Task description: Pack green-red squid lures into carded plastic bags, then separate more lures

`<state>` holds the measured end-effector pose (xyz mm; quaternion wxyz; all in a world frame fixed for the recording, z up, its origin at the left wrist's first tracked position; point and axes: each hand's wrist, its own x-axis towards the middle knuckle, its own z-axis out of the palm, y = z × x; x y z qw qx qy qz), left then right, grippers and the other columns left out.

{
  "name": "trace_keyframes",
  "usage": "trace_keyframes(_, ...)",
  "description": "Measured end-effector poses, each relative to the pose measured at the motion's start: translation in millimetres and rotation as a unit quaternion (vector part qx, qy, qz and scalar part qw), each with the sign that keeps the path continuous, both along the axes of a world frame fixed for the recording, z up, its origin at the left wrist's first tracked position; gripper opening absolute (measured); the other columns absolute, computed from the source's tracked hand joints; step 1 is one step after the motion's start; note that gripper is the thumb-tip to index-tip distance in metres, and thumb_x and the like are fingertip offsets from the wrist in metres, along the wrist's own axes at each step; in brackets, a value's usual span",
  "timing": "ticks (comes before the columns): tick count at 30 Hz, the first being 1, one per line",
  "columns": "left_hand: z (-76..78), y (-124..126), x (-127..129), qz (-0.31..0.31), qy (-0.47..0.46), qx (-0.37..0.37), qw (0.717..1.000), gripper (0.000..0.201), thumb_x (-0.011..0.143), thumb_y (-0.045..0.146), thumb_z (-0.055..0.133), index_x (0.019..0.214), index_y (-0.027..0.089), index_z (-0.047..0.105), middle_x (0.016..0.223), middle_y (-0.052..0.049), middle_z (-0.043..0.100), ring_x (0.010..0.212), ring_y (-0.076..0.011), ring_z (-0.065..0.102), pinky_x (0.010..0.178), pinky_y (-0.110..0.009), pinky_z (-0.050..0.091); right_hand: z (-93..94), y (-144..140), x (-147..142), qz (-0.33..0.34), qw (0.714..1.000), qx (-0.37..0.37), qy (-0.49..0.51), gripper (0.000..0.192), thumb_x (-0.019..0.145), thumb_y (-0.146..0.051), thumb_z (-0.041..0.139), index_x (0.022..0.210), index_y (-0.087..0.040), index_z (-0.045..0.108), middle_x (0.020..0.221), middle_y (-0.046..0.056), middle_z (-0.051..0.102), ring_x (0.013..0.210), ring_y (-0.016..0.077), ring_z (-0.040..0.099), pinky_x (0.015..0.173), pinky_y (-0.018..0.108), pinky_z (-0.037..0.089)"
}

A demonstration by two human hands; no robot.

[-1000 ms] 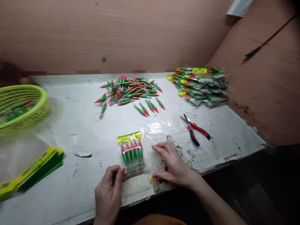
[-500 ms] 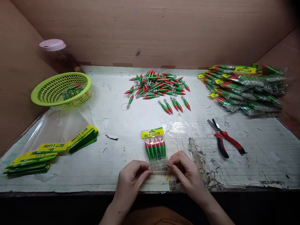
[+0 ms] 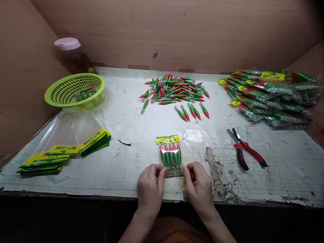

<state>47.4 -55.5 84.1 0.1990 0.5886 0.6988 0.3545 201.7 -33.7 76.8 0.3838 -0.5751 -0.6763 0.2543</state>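
Note:
A clear plastic pack of fishing lures [image 3: 171,157] lies in front of me, its yellow header card at the far end. Inside, several red and green lures sit side by side, with their metal hook ends toward me. My left hand [image 3: 152,184] pinches the pack's near left corner between thumb and fingers. At the near right corner, my right hand [image 3: 198,184] pinches the pack's edge the same way. Beyond the pack, several loose lures [image 3: 193,112] lie in a short row, in front of a larger heap of lures [image 3: 174,89].
Finished-looking lure packs [image 3: 273,98] are piled at the right, behind red-handled pliers [image 3: 244,148]. At the left stand a green basket [image 3: 50,96] holding lures and a pink-lidded bottle [image 3: 73,55]. Folded header cards [image 3: 43,163] lie on plastic bags [image 3: 73,126].
The pack's near end, bunched and raised between my fingers before, now lies flatter with its corners pinched. My hands have turned to point more forward. The whole view has shifted slightly.

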Motion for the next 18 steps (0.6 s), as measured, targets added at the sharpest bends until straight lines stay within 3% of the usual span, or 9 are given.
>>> trace_keyframes(6, 8.0, 5.0, 4.1, 0.031, 0.022, -0.079, 0.996, 0.023, 0.092, 0.035, 0.047, 0.076, 0.018, 0.052, 0.068, -0.001, 0.058, 0.064, -0.0179, 0.055, 0.057, -0.027, 0.033, -1.4, 4.3, -6.7, -0.017, 0.999, -0.008, -0.033, 0.019, 0.092, -0.024, 0.043, 0.073, -0.019, 0.045, 0.069, 0.002, 0.047, 0.064, 0.0166, 0.044, 0.060, 0.030, 0.033)
trace_keyframes(10, 15.9, 15.9, 1.5, 0.043, 0.097, -0.163, 0.981, 0.022, 0.091, 0.029, 0.048, 0.071, 0.018, 0.049, 0.064, 0.000, 0.056, 0.056, -0.0163, 0.050, 0.051, -0.026, 0.023, -0.9, 7.5, -7.3, -0.024, 0.997, -0.020, -0.072, 0.023, 0.090, -0.024, 0.042, 0.068, -0.020, 0.038, 0.067, 0.002, 0.045, 0.063, 0.0174, 0.042, 0.059, 0.030, 0.031)
trace_keyframes(15, 23.9, 26.3, -13.6, 0.042, 0.077, -0.167, 0.982, 0.021, 0.091, 0.027, 0.043, 0.072, 0.019, 0.048, 0.075, -0.001, 0.056, 0.063, -0.0162, 0.051, 0.053, -0.025, 0.028, 1.9, 16.1, 0.2, -0.022, 0.998, -0.036, -0.037, 0.009, 0.087, -0.026, 0.045, 0.081, -0.020, 0.047, 0.076, 0.004, 0.050, 0.065, 0.0181, 0.048, 0.059, 0.030, 0.038)
trace_keyframes(18, 25.7, 29.3, -14.3, 0.021, 0.044, -0.158, 0.986, 0.027, 0.093, 0.038, 0.038, 0.078, 0.020, 0.052, 0.080, -0.003, 0.057, 0.068, -0.0186, 0.054, 0.054, -0.026, 0.030, 2.1, 22.2, -0.5, -0.008, 0.999, -0.043, -0.009, 0.017, 0.090, -0.033, 0.044, 0.089, -0.019, 0.052, 0.085, 0.007, 0.053, 0.075, 0.0214, 0.052, 0.065, 0.032, 0.042)
